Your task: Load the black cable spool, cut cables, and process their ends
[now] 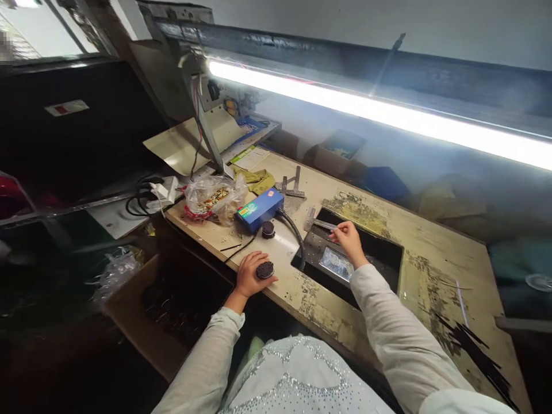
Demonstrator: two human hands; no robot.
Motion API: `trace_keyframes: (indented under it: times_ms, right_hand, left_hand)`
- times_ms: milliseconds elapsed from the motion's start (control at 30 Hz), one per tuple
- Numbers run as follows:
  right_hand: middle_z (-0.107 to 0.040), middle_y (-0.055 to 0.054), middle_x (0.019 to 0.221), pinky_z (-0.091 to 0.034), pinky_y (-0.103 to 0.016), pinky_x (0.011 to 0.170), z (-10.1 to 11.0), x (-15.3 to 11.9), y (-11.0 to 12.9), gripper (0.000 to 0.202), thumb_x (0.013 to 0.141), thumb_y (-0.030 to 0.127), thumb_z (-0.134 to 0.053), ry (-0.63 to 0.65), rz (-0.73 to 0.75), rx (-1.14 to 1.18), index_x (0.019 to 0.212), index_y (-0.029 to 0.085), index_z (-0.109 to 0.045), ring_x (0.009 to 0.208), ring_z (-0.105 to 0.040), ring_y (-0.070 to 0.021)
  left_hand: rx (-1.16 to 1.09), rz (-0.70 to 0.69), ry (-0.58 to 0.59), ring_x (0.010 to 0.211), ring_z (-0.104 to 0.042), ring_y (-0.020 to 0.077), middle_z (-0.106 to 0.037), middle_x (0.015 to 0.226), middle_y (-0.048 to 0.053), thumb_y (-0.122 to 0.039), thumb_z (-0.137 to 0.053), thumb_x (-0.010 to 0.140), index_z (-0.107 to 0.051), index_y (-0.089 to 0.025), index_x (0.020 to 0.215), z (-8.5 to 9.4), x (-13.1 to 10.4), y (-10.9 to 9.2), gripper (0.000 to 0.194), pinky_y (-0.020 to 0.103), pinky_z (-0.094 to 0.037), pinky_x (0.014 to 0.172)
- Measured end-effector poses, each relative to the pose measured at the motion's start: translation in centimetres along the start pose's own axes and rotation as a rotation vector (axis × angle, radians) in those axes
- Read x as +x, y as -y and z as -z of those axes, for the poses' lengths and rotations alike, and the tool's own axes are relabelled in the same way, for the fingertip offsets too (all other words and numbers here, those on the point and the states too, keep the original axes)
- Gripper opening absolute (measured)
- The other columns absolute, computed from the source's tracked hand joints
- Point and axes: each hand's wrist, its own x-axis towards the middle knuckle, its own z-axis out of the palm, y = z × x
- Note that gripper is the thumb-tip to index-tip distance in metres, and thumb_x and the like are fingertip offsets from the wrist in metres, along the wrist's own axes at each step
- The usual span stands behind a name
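The left hand (pixel 251 275) curled around the dark round piece (pixel 264 269), thumb on its near side. The right hand (pixel 348 241), nearer the slim metal tool (pixel 322 223), brought its fingertips close together; any hold could not be confirmed. From it, the tool lay at 10 o'clock, long axis 10-to-4; the silver tray (pixel 330 271), 7 o'clock.

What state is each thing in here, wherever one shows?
Tube light, lit.
Cardboard box, open.
Plastic bag, holding gold-coloured pieces.
Blue box, bent black cable attached.
Left hand, curled around a dark round piece.
Other dark round piece, not held.
Right hand, fingertips pinched together; anything held unclear.
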Motion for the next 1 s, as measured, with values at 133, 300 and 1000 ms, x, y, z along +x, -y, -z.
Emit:
trace_keyframes:
  times_ms: [133,300,1000]
  right_hand:
    - [-0.064,0.000,0.064,-0.052,-0.026,0.055,5.6,-2.2,-1.7,0.029,0.071,0.028,-0.055,0.018,-0.037,-0.173,0.096,0.018,-0.062,0.058,-0.065,-0.0165]
    - [-0.068,-0.003,0.060,-0.054,-0.026,0.056,6.5,-4.4,-5.0,0.024,0.071,0.014,-0.053,-0.025,-0.262,-0.350,0.086,0.014,-0.072,0.056,-0.067,-0.0168]
    - [-0.071,-0.005,0.065,-0.051,-0.032,0.073,8.3,-4.6,-7.4,0.031,0.076,0.016,-0.052,0.083,-0.230,-0.761,0.096,0.017,-0.076,0.063,-0.068,-0.0205]
  left_hand:
    - [0.012,-0.016,-0.013,0.116,-0.058,0.0293,-0.070,0.113,0.007,-0.054,-0.077,0.063,-0.068,-0.022,0.098,-0.2,0.1,0.2,0.048,0.047,-0.044,0.101]
    - [0.020,-0.050,-0.022,0.115,-0.058,0.0290,-0.070,0.113,0.007,-0.052,-0.076,0.066,-0.067,-0.022,0.099,-0.3,0.2,0.3,0.046,0.046,-0.045,0.100]
    - [-0.030,0.043,0.020,0.117,-0.057,0.0305,-0.070,0.113,0.007,-0.057,-0.078,0.061,-0.069,-0.022,0.098,-0.4,0.4,-0.1,0.052,0.048,-0.042,0.103]
